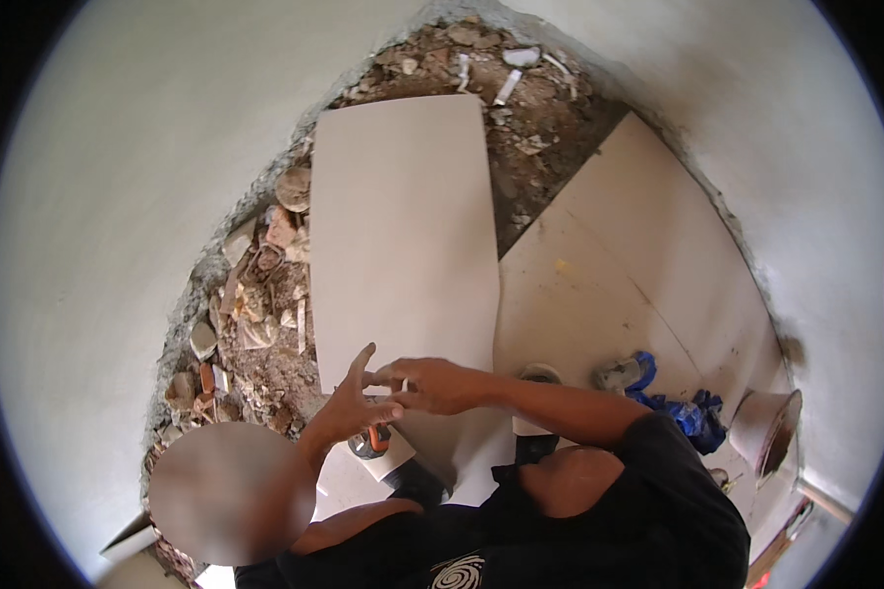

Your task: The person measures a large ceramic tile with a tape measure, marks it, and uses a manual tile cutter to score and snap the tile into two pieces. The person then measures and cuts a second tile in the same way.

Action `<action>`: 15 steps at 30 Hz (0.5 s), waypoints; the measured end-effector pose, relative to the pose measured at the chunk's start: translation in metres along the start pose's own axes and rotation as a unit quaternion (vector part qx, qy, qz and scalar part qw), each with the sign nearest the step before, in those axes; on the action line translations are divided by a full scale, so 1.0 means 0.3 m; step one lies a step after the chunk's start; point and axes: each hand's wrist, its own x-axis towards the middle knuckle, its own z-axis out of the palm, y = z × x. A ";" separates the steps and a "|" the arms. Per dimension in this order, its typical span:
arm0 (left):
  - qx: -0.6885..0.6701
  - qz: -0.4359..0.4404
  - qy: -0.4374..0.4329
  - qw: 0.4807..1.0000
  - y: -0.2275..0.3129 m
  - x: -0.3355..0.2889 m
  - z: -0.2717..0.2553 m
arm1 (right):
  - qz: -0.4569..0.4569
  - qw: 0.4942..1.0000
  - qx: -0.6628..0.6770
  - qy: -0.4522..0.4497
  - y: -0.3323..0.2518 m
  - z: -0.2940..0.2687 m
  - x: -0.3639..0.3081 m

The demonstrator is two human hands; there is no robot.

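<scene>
My left hand is held up over the near end of a large cream tile, fingers spread and palm facing right. My right hand reaches in from the right, and its fingertips meet the left hand's fingers. A small white piece is pinched between them; what it is I cannot tell. Just below the hands, an orange and black tool rests on a white block. The tile lies flat across rubble and bare earth.
Broken brick and rubble fill the unfinished floor to the left and beyond the tile. Laid cream tiles cover the right side. A blue cloth, a grey tool and a bucket lie at the right. White walls surround the area.
</scene>
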 end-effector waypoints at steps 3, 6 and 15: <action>0.047 0.008 -0.025 0.999 0.055 0.014 0.033 | 0.023 0.999 0.038 -0.004 -0.011 0.013 -0.022; 0.051 0.012 -0.039 0.998 0.073 0.022 0.066 | 0.022 0.997 0.074 -0.019 0.008 0.016 -0.037; 0.101 0.005 -0.118 0.988 0.069 0.031 0.092 | 0.045 0.997 0.061 -0.027 0.051 0.034 -0.049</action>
